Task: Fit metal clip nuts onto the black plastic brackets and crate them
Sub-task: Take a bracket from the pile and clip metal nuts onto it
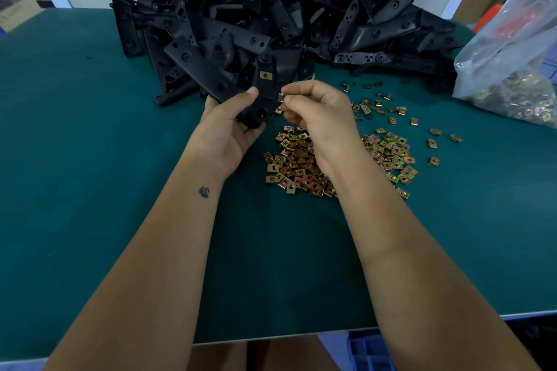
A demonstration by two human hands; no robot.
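My left hand (229,123) grips a black plastic bracket (265,90) held upright above the green table. One brass-coloured clip nut (266,75) sits fitted near the bracket's top. My right hand (316,108) pinches a second clip nut (281,97) between thumb and fingers, right at the bracket's right edge. A loose heap of clip nuts (304,166) lies on the table under my right wrist, with more scattered to the right.
A big pile of black brackets (271,9) fills the back of the green table (105,159). A clear plastic bag of clip nuts (512,69) lies at the right. A blue crate (370,352) shows below the table's front edge.
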